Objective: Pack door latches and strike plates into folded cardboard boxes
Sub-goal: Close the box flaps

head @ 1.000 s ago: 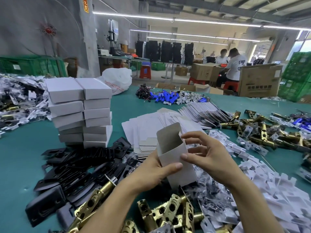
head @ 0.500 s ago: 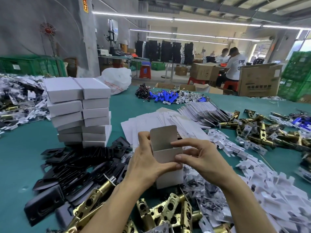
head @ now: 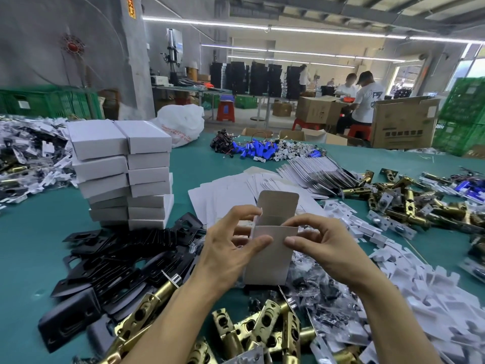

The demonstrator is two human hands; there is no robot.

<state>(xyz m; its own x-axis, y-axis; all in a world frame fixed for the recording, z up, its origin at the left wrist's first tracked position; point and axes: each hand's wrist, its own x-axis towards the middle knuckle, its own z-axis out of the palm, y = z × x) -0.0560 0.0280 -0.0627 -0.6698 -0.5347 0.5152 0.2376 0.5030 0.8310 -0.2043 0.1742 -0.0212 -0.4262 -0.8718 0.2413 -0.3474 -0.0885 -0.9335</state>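
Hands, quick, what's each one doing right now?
Left hand: pinching the cardboard box, thumb on its front panel.
Right hand: pinching the same box at its right edge, thumb in front.

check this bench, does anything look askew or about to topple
The stack of white boxes on the left looks uneven: its left column's middle boxes sit tilted and offset. The box held by the left hand and right hand is upright, top flap open, seemingly undamaged.

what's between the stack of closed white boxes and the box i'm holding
A heap of black strike plates on the green mat, as the head view shows.
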